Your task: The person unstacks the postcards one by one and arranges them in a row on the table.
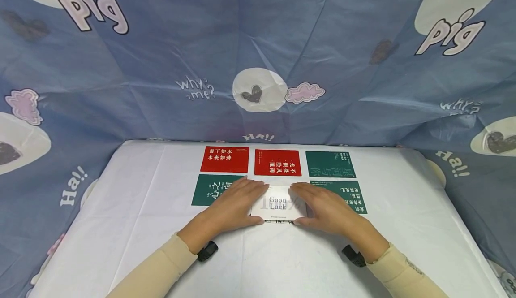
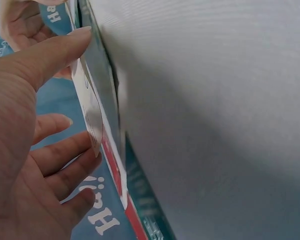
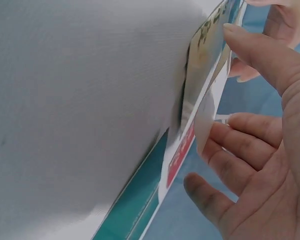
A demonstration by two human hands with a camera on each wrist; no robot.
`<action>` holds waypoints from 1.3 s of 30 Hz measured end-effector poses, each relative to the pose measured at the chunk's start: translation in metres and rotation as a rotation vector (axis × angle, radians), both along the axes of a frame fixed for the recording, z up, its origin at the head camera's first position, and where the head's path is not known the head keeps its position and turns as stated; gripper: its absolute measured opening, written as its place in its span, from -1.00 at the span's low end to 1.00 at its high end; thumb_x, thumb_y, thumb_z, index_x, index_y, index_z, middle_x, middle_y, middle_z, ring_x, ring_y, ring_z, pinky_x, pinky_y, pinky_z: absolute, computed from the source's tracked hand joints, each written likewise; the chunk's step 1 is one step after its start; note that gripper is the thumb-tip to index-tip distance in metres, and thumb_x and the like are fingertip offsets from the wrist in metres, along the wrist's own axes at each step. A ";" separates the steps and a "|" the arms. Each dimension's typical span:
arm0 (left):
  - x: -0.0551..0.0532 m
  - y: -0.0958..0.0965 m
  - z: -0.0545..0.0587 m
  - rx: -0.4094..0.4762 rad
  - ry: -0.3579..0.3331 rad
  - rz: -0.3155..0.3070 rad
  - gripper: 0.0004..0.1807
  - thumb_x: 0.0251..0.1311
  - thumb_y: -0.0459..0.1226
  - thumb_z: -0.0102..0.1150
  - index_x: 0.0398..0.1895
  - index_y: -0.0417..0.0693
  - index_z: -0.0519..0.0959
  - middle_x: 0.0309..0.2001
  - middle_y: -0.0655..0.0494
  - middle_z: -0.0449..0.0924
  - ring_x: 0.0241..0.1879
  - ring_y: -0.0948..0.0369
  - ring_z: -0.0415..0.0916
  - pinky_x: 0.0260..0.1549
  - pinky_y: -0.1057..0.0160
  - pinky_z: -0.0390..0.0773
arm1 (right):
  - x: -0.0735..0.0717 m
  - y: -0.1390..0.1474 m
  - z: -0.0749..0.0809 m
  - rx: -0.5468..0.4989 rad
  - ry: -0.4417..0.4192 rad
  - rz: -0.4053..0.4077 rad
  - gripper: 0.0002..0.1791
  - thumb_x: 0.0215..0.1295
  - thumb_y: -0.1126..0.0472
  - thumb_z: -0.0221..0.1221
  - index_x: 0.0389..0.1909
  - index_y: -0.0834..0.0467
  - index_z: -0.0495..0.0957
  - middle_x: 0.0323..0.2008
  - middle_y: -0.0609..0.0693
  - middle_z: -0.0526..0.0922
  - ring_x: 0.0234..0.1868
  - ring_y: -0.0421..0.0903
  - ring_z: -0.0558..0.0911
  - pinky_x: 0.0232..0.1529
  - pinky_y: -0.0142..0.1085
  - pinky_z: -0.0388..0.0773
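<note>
A white card printed "Good Luck" (image 1: 278, 213) is held between both hands in the middle of the table. My left hand (image 1: 234, 206) pinches its left side, thumb at the near corner and fingers at the far one. On the opposite side my right hand (image 1: 332, 208) grips it the same way. Under its near edge shows a strip of another card with dark marks (image 1: 279, 222). In the left wrist view the card (image 2: 85, 95) looks thin and edge-on. The right wrist view has its raised corner (image 3: 205, 117) against the fingertips.
Behind the hands lie two red cards, left (image 1: 225, 166) and middle (image 1: 278, 154), and a green card (image 1: 330, 168). Another green card (image 1: 201, 192) is partly under the left hand, one more (image 1: 356, 204) beside the right. A blue printed cloth (image 1: 201, 118) rises behind the white table (image 1: 274, 262).
</note>
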State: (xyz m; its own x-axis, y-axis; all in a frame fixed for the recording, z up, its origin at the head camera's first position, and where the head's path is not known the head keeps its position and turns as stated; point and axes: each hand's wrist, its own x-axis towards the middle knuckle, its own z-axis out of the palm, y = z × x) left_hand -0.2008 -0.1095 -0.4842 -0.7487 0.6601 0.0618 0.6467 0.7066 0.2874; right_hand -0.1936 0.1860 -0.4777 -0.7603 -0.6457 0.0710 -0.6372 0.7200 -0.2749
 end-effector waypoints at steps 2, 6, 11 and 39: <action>0.001 -0.001 0.003 0.006 0.002 -0.002 -0.02 0.07 0.02 0.59 0.53 -0.10 0.38 0.42 0.03 0.48 0.43 0.06 0.36 0.56 0.01 0.09 | 0.001 -0.001 0.002 0.007 -0.005 -0.004 -0.03 0.12 -0.11 0.54 0.50 0.18 0.41 0.44 0.12 0.48 0.44 0.12 0.47 0.39 0.04 0.45; 0.003 -0.006 0.007 0.020 -0.006 -0.007 -0.02 0.07 0.02 0.59 0.54 -0.10 0.38 0.43 0.03 0.47 0.44 0.06 0.35 0.56 0.00 0.09 | 0.003 -0.004 0.006 0.002 0.004 -0.001 -0.02 0.12 -0.15 0.54 0.50 0.19 0.41 0.44 0.12 0.48 0.43 0.12 0.47 0.39 0.04 0.45; 0.007 -0.014 0.014 0.020 -0.028 -0.002 -0.01 0.06 0.01 0.60 0.55 -0.07 0.37 0.43 0.05 0.45 0.44 0.05 0.34 0.56 -0.01 0.09 | 0.007 -0.010 0.009 -0.024 0.025 0.011 -0.02 0.09 -0.14 0.56 0.47 0.19 0.43 0.41 0.10 0.51 0.42 0.08 0.49 0.38 0.00 0.47; 0.066 -0.097 0.036 0.009 -0.081 0.131 0.01 -0.11 -0.14 0.70 0.49 -0.09 0.44 0.41 0.01 0.49 0.41 -0.03 0.37 0.50 -0.11 0.21 | 0.046 -0.106 0.015 0.070 0.116 0.130 -0.09 0.23 -0.30 0.41 0.44 0.19 0.46 0.38 0.06 0.54 0.43 -0.02 0.47 0.49 -0.09 0.32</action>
